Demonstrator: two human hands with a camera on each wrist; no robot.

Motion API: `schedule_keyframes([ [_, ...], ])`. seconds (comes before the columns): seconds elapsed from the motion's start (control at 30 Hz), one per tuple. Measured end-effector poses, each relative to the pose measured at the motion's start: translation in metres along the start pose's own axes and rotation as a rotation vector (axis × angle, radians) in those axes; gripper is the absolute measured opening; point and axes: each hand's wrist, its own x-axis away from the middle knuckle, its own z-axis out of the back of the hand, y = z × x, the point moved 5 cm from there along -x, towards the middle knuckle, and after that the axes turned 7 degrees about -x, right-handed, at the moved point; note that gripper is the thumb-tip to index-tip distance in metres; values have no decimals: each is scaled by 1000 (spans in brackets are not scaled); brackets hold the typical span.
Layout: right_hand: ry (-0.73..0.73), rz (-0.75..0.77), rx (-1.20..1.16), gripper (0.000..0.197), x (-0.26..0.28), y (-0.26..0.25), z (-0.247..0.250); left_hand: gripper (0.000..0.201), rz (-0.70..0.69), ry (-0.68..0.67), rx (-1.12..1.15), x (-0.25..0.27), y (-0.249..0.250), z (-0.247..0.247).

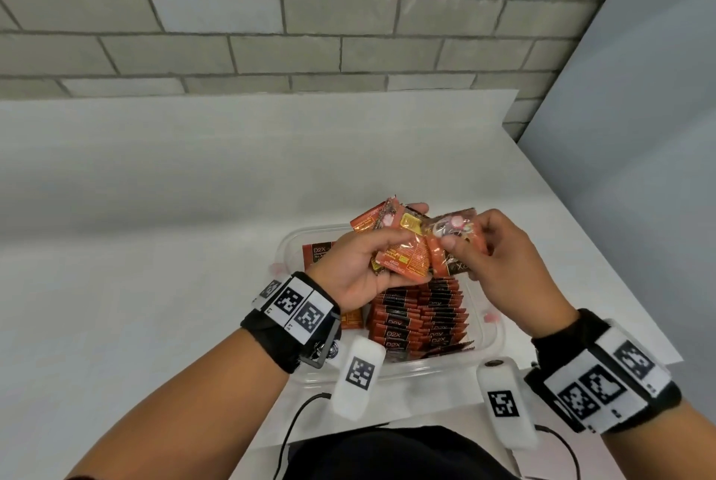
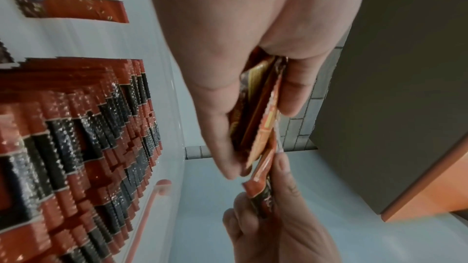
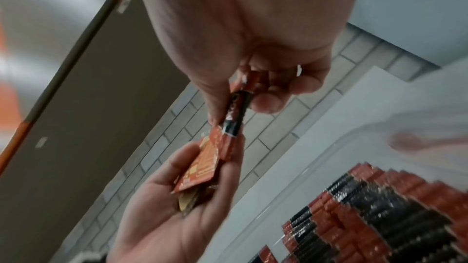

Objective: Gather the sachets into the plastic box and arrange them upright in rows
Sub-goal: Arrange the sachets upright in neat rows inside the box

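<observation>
Now we hold sachets above the plastic box (image 1: 489,340).
Our left hand (image 1: 360,266) grips a fanned orange-red bunch (image 1: 403,247); our right hand (image 1: 499,247) pinches one glossy sachet (image 1: 451,233). Below us, red-and-black sachet rows (image 1: 420,315) stand upright in the box on the white worktop (image 1: 155,208).

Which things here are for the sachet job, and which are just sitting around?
For the job:
left hand holding a bunch of sachets
right hand pinching one sachet
plastic box
rows of sachets

Just there:
white table
brick wall
</observation>
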Motion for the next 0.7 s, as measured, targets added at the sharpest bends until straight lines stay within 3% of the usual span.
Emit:
schedule_keyframes([
  [0.13, -70, -176, -344, 22, 0, 6, -4, 41, -76, 69, -128, -1, -2, -2],
  [0.33, -72, -240, -382, 26, -6, 18, -8, 45, -140, 131, -209, -5, -1, -12],
  [0.5, 17, -229, -423, 23, -11, 19, 3, 23, -107, 153, -19, -8, 2, -6],
  [0.7, -20, -132, -325, 18, -21, 14, 14, 16, -109, 131, -292, -8, 8, -3],
])
